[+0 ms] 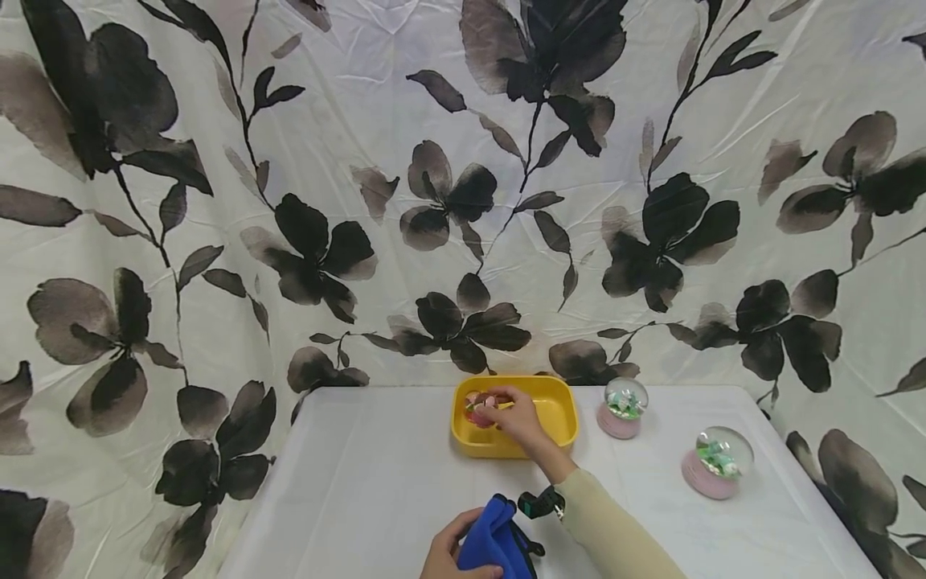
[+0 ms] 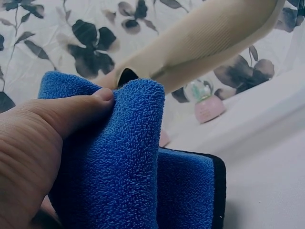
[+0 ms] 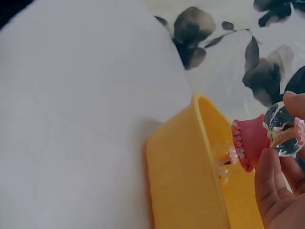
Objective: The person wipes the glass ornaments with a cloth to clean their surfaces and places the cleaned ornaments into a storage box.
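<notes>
My right hand (image 1: 519,420) pinches the clear ball of a small snow globe (image 1: 479,408) over the left part of a yellow tray (image 1: 514,452). In the right wrist view the globe lies tilted on its side, its reddish-pink base (image 3: 250,138) with a beaded edge pointing toward the tray's inner wall. Nearer the front, my left hand (image 1: 447,555) grips a folded blue cloth (image 1: 495,539) with black edging. The left wrist view has the thumb pressed on the cloth's fuzzy face (image 2: 119,157); most of the other fingers are hidden behind it.
Two more snow globes on pale pink bases stand to the tray's right, one close by (image 1: 624,408) and a larger one nearer the front (image 1: 718,462). A black band (image 1: 541,503) circles the right wrist. Behind the white table (image 1: 362,466) hangs a flowered curtain (image 1: 347,121).
</notes>
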The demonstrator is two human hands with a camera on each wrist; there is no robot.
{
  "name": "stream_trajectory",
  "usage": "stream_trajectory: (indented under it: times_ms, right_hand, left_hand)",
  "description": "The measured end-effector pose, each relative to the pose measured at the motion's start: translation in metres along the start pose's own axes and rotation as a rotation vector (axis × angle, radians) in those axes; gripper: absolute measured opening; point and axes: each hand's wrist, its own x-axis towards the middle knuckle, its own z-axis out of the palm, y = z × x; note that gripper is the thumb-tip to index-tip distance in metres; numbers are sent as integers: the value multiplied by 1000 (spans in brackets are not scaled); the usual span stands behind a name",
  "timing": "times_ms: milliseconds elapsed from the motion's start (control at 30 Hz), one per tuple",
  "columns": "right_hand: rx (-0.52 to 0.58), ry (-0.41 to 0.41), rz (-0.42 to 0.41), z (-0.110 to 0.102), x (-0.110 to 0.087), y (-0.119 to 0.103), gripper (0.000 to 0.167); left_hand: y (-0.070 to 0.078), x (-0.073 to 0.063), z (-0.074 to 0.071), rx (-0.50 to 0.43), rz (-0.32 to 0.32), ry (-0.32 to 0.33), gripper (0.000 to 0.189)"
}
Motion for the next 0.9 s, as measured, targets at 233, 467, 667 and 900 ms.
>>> stream_trajectory:
  times_ms: [233, 467, 667, 900]
  right_hand:
    - [-5, 25, 33, 10, 6, 3, 42]
    - [-30, 36, 60, 18, 11, 14, 39]
    - [-57, 31, 70, 22, 15, 20, 39]
    - [-72, 29, 85, 25, 18, 22, 40]
  left_hand:
    - [-3, 0, -1, -18, 1, -3, 63]
    - [-3, 0, -2, -20, 15, -6, 65]
    - [-1, -2, -4, 12, -20, 20, 67]
    - [-3, -2, -7, 5, -57, 28, 68]
